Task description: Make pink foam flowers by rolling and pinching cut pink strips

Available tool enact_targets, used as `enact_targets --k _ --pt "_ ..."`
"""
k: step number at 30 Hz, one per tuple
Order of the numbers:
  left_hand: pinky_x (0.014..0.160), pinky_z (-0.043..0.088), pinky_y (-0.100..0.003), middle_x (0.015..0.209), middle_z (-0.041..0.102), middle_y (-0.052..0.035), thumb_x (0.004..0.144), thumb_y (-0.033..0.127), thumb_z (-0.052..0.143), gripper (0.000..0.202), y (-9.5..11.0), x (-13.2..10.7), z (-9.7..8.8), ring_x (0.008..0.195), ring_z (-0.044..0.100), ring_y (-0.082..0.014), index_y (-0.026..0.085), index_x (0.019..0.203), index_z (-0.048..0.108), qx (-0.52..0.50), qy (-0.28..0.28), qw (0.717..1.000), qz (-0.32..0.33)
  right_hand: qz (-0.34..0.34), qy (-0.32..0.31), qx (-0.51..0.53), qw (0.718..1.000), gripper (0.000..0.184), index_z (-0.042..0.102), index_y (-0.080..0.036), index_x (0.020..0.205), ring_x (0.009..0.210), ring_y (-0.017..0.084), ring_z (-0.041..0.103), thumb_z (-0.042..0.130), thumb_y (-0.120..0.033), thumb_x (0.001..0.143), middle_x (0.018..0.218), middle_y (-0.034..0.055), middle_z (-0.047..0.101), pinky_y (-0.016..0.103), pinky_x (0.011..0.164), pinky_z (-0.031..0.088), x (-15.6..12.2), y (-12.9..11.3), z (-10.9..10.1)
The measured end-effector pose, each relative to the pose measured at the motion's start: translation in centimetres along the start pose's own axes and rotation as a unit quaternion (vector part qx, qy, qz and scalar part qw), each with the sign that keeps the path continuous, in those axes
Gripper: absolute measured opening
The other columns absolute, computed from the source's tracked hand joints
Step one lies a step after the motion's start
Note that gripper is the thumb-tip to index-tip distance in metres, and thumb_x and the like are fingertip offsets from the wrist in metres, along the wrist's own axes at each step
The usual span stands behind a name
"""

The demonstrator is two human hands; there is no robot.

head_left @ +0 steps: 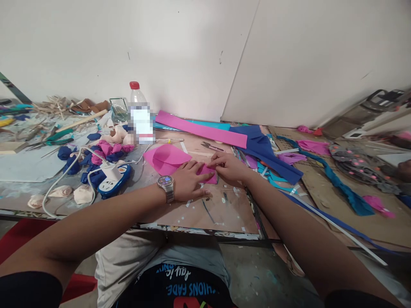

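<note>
A pink crepe paper piece (171, 157) lies on the table in front of me, its left part curved and partly folded over. My left hand (188, 182), with a watch on the wrist, rests flat on its right part with fingers stretched out. At the paper's right edge is my right hand (227, 167), its fingers curled and pinching the paper. The fingers of both hands nearly touch, and they hide some of the paper between them.
Left of my hands are a blue power strip (114, 182) with a white cable and blue and pink paper bundles (104, 152). Behind stand a red-capped bottle (136, 92) and a phone (142, 124). A pink strip (202, 129) and blue paper (272, 158) lie beyond; cardboard (340, 184) lies right.
</note>
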State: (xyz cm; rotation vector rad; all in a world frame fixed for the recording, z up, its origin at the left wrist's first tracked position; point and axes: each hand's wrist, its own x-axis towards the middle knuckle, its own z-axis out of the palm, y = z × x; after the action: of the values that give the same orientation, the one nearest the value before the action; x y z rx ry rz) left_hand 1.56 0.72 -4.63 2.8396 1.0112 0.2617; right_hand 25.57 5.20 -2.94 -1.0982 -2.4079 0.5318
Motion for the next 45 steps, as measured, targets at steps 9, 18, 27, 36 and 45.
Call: enact_targets --k 9,18,27,36,45 --pt "0.118 0.028 -0.059 0.163 0.035 -0.0126 0.093 0.076 0.038 0.073 -0.02 0.03 0.02 0.147 0.033 -0.0407 0.036 0.154 0.044 -0.002 -0.001 1.0 -0.003 -0.032 -0.042 -0.021 0.998 0.041 0.082 -0.025 0.107 0.093 0.019 0.063 0.053 -0.008 0.084 0.098 0.0061 0.068 0.035 0.09 0.05 -0.15 0.39 -0.31" --pt "0.119 0.029 -0.057 0.16 0.038 -0.0164 0.092 0.078 0.034 0.081 0.08 0.03 0.04 0.146 0.035 -0.0399 0.028 0.156 0.039 0.012 0.005 1.0 -0.003 -0.03 -0.042 -0.026 0.998 0.043 0.081 -0.027 0.112 0.097 0.02 0.064 0.053 -0.01 0.084 0.107 0.0063 0.069 0.036 0.093 0.051 -0.23 0.29 -0.14" --pt "0.12 0.028 -0.057 0.162 0.037 -0.0159 0.093 0.078 0.033 0.078 0.01 -0.01 -0.03 0.147 0.034 -0.0404 0.029 0.153 0.045 0.014 0.001 1.0 0.0 -0.028 -0.043 -0.026 0.998 0.047 0.08 -0.028 0.115 0.097 0.021 0.065 0.054 -0.008 0.081 0.107 0.0054 0.069 0.035 0.092 0.051 -0.3 0.09 -0.05" --pt "0.12 0.028 -0.058 0.163 0.035 -0.0164 0.094 0.076 0.035 0.077 0.05 -0.03 -0.08 0.148 0.033 -0.0406 0.028 0.154 0.043 0.012 -0.002 1.0 -0.001 -0.029 -0.053 -0.021 0.998 0.051 0.078 -0.028 0.12 0.093 0.02 0.065 0.054 -0.006 0.081 0.107 0.0057 0.069 0.034 0.087 0.051 -0.3 -0.41 -0.02" --pt "0.122 0.03 -0.056 0.163 0.038 -0.0159 0.092 0.077 0.038 0.084 0.16 -0.02 -0.08 0.148 0.034 -0.0384 0.017 0.151 0.044 0.0 0.011 1.0 -0.017 -0.056 -0.038 -0.038 0.997 0.051 0.078 -0.028 0.119 0.094 0.02 0.064 0.054 -0.003 0.08 0.102 0.0062 0.067 0.036 0.089 0.052 -0.26 0.0 0.16"
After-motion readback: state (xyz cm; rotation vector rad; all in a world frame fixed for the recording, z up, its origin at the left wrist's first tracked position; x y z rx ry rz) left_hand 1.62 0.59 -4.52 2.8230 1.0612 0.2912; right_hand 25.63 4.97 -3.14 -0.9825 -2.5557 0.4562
